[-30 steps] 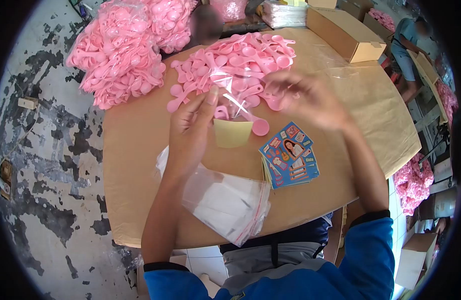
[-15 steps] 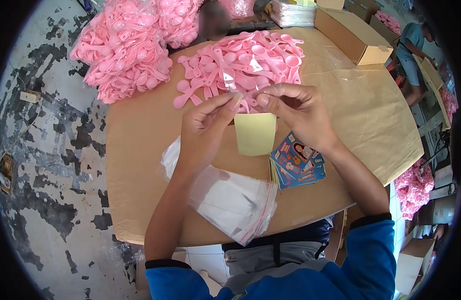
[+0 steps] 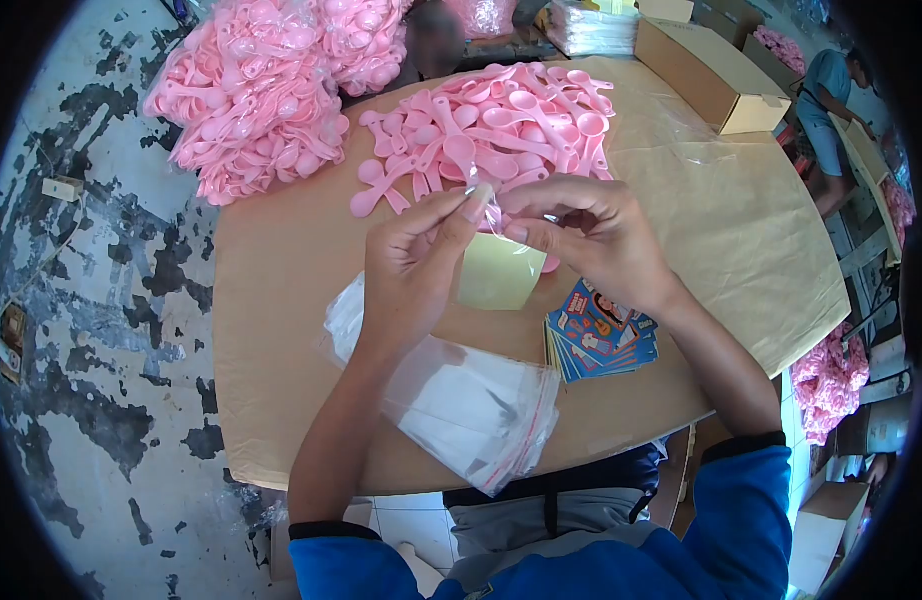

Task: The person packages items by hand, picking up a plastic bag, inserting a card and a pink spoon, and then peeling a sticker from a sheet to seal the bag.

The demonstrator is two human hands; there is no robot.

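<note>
My left hand (image 3: 421,250) pinches the upper edge of a clear plastic bag (image 3: 493,215) between thumb and fingertips. Opposite it, my right hand (image 3: 591,235) grips the same bag with bent fingers. A pale yellow card (image 3: 501,278) hangs below my fingers, seemingly inside the bag. Part of a pink piece shows behind the card's right edge. Beyond my hands lies a heap of pink spoons (image 3: 521,120). Near my left forearm is a stack of clear plastic bags (image 3: 471,400). Printed blue cards (image 3: 601,335) lie in a fanned pile below my right hand.
Large bags of pink spoons (image 3: 251,100) stand at the table's far left. A cardboard box (image 3: 716,75) sits at the far right on the brown-paper-covered table (image 3: 741,240). Another person (image 3: 826,110) works off to the right, beside more pink goods.
My hands have drawn closer together at the bag's top, bunching the plastic. The yellow card has tilted and shifted slightly left.
</note>
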